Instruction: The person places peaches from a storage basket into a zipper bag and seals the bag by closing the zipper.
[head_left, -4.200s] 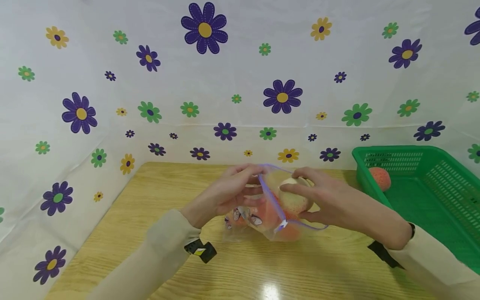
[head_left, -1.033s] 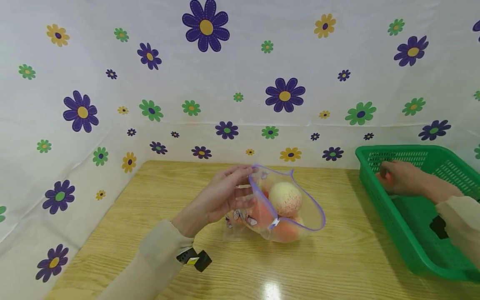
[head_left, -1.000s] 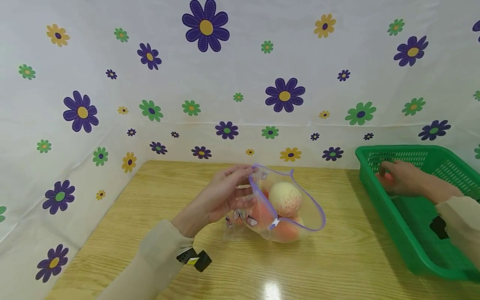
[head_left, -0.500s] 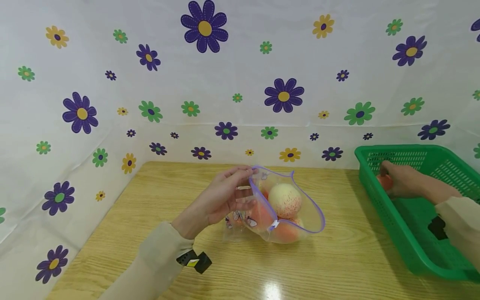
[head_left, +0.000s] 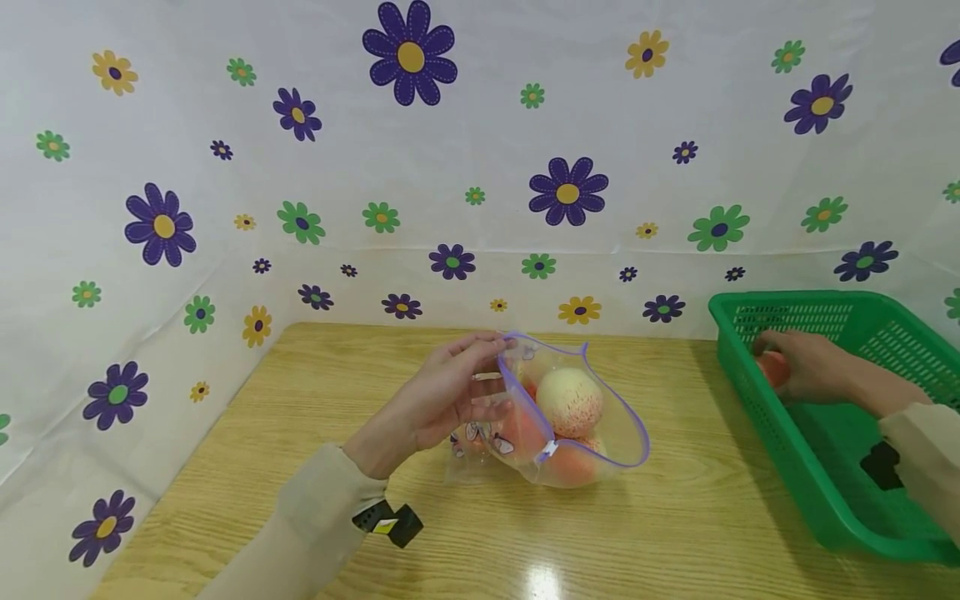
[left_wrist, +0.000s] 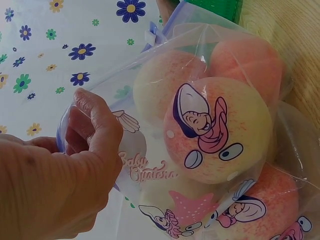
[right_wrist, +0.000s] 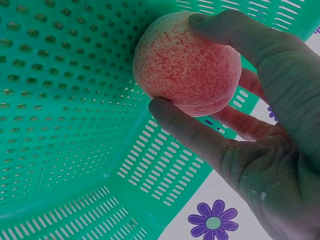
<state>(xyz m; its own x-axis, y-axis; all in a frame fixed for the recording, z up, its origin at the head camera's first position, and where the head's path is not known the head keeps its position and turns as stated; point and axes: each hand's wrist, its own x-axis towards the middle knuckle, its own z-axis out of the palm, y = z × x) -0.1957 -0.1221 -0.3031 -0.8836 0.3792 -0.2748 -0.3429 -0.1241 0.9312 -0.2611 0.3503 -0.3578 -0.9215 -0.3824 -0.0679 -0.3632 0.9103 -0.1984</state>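
A clear zip bag (head_left: 626,425) with a purple zip edge and cartoon prints stands on the table, its mouth gaping to the right. Several peaches fill it; a pale speckled peach (head_left: 570,402) shows on top. My left hand (head_left: 442,396) pinches the bag's left rim between thumb and fingers, as the left wrist view also shows. Inside the green basket, my right hand (head_left: 813,367) grips a reddish peach (right_wrist: 187,65), with thumb and fingers spread round it in the right wrist view. In the head view the hand hides part of that peach.
The green plastic basket (head_left: 806,492) with slotted walls stands at the right of the wooden table (head_left: 337,367). A white flower-printed cloth (head_left: 480,150) rises behind the table and along its left side.
My right hand has left the bag, where it was around the pale peach, and moved into the basket to the other peach. Over the last second that peach shifts slightly. My left hand keeps the bag's rim.
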